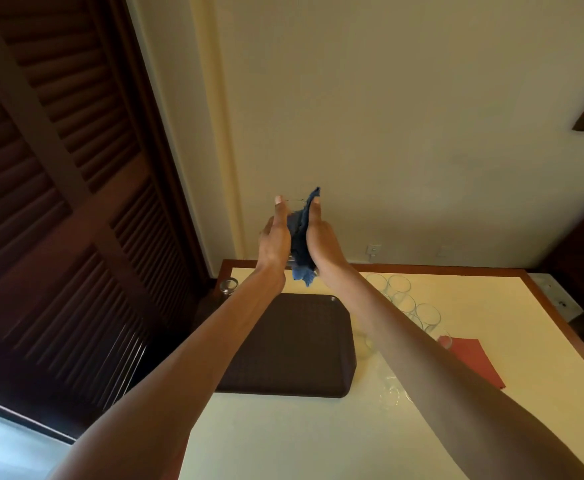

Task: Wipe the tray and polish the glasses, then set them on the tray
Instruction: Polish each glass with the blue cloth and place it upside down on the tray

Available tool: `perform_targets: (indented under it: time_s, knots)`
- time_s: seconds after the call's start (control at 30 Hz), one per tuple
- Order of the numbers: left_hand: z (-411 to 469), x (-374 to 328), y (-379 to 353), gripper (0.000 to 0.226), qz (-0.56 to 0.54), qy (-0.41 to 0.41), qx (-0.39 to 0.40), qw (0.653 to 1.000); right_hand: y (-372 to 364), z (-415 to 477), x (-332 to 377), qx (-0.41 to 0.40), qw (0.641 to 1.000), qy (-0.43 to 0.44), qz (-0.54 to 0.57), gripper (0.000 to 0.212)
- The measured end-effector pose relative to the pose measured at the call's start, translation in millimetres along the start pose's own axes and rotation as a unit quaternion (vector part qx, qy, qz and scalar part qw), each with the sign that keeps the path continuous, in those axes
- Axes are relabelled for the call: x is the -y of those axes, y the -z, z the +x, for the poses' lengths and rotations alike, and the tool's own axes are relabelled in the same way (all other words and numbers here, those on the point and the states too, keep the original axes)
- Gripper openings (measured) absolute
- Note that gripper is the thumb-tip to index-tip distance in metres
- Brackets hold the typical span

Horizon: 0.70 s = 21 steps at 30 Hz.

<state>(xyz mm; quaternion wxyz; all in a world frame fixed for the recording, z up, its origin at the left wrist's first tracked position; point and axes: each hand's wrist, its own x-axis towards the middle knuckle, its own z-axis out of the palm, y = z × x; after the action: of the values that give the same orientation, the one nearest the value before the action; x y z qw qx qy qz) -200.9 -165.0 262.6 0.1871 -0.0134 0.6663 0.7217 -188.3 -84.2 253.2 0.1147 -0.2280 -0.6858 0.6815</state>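
Raised in front of the wall, a clear glass (295, 204) is held between both hands, its rim showing at the top. My left hand (275, 237) grips its left side, thumb up along the rim. My right hand (321, 239) presses a blue cloth (301, 244) against the glass, and the cloth's end hangs below the hands. On the table below lies the dark brown tray (294, 344) with nothing on it. Several clear glasses (408, 303) stand in a group to the right of the tray, partly hidden by my right forearm.
A cream table with a wooden rim (456, 271) stands against the wall. A red napkin (474, 358) lies at the right. One more glass (229, 285) stands at the far left corner. Dark louvred doors (58, 202) fill the left side.
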Motion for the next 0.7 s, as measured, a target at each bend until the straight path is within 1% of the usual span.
perform_targets:
  time_s: [0.07,0.1,0.13,0.17,0.2,0.23,0.27,0.3,0.33,0.37,0.43,0.47,0.53,0.57,0.63,0.7]
  knots:
    - [7,1,3,0.099,0.005,0.008,-0.039,0.999,-1,-4,0,0.023,0.999,-0.030,0.015,0.062]
    - [9,0,5,0.108,0.001,0.013,-0.057,0.998,-2,-5,-2,0.035,0.999,-0.034,0.001,0.062]
    - [7,-2,6,0.107,-0.002,0.015,-0.061,0.998,-3,-8,-5,0.042,0.998,-0.032,-0.020,0.063]
    - [7,-4,8,0.097,-0.008,0.011,-0.055,0.998,-5,-10,-8,0.049,0.998,-0.022,-0.044,0.064]
    - [6,-6,9,0.080,-0.016,0.003,-0.049,0.999,-7,-13,-13,0.050,0.997,-0.006,-0.065,0.064]
    - [8,-5,11,0.062,-0.025,0.008,-0.045,0.999,-10,-14,-18,0.049,0.996,0.016,-0.079,0.062]
    - [10,-3,12,0.052,-0.032,0.010,-0.045,0.998,-13,-17,-22,0.042,0.995,0.046,-0.082,0.055]
    - [11,-2,14,0.048,-0.038,0.007,-0.046,0.998,-16,-19,-24,0.033,0.993,0.084,-0.075,0.045]
    - [13,-1,15,0.050,-0.049,0.008,-0.039,0.998,-18,-20,-25,0.023,0.990,0.123,-0.072,0.037]
    - [13,1,16,0.053,-0.060,0.015,-0.030,0.998,-20,-19,-25,0.009,0.984,0.162,-0.079,0.033]
    - [11,1,15,0.051,-0.069,0.024,-0.016,0.997,-20,-14,-20,-0.018,0.973,0.214,-0.088,0.034]
    - [11,2,15,0.050,-0.070,0.020,-0.015,0.997,-18,-11,-15,-0.029,0.972,0.217,-0.083,0.035]
    - [13,5,13,0.051,-0.067,0.018,0.003,0.998,-12,-4,-5,-0.041,0.980,0.180,-0.072,0.042]
    - [12,4,12,0.053,-0.067,0.016,-0.004,0.998,-8,0,-1,-0.040,0.985,0.153,-0.066,0.047]
    - [11,-1,10,0.060,-0.055,0.014,-0.003,0.998,-3,10,3,-0.024,0.995,0.091,-0.029,0.062]
    - [9,-8,7,0.060,-0.035,0.005,0.008,0.999,-6,13,3,-0.002,0.999,0.033,0.018,0.069]
